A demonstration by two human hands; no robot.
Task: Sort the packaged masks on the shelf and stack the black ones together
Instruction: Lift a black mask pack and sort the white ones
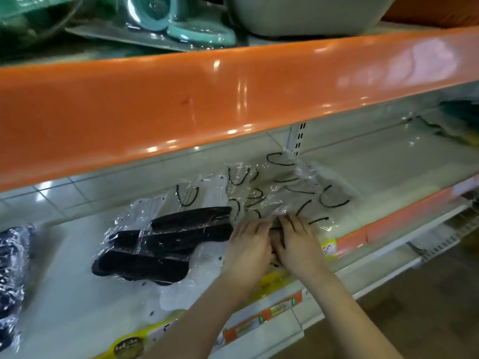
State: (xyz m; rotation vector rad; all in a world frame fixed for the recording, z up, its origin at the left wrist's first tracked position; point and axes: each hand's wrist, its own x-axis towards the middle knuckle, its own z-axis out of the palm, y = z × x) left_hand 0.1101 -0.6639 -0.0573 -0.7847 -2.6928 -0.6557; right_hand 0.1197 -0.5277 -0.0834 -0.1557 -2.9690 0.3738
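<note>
Your left hand (250, 242) and right hand (298, 239) sit side by side at the centre of the frame, both laid on the near edge of a heap of clear packets of beige masks (282, 190) with black ear loops. The fingers of both hands curl down onto the plastic, but whether either hand really pinches a packet or only presses on it cannot be told.

Just left of your hands lies the pile of black masks (166, 242) in clear wrappers, overlapping one another on the pale shelf board (64, 294). At the far left edge of the frame sits a dark blue bundle in crinkled plastic (11, 268).

The board is glossy cream, with a white back panel (181, 161) behind it and a slotted upright (300, 138) at centre. Along its front lip run yellow and orange price labels (280, 307). Above, a broad shiny orange shelf edge (207, 99) crosses the whole frame; on that upper shelf stand teal plastic goods (181, 24) and a pale basin (305, 14). At the lower right you see brown floor (427, 307).
</note>
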